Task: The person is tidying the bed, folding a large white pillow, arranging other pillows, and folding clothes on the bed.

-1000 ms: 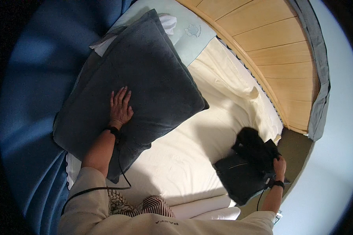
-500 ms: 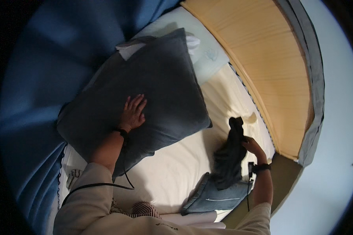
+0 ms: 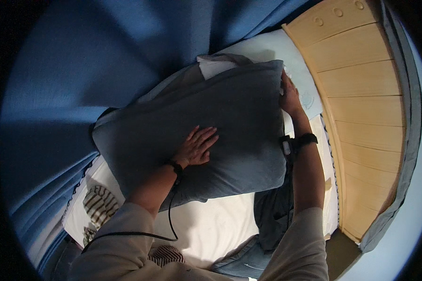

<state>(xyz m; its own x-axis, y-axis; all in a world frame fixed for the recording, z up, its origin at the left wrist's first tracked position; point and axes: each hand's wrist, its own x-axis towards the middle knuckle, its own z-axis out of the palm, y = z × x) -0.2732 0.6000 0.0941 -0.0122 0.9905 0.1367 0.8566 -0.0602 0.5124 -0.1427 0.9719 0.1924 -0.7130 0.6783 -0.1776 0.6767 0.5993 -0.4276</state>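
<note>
My left hand [image 3: 197, 146] lies open, fingers spread, on a large dark grey cushion [image 3: 229, 103] that covers the middle of the bed. My right hand [image 3: 289, 95] holds that cushion's right edge near its upper corner, some fingertips hidden. A grey and white cloth [image 3: 215, 68] shows along the cushion's far side, above a pale blue pillow [image 3: 262, 42] with a leaf pattern. Below my right forearm, dark clothing [image 3: 272, 220] lies on the cream sheet [image 3: 220, 215], beside a flat dark grey item [image 3: 239, 262] at the near edge.
A curved wooden headboard [image 3: 361, 136] runs along the right, with grey fabric on its edge and a pale wall beyond. Blue curtains [image 3: 61, 79] hang on the left and behind. Striped fabrics [image 3: 101, 206] lie near the bed's left side.
My right hand has left the dark clothing and moved up to the cushion's right edge. The dark clothing lies under that arm. My view has shifted, with the cushion lying more level across it.
</note>
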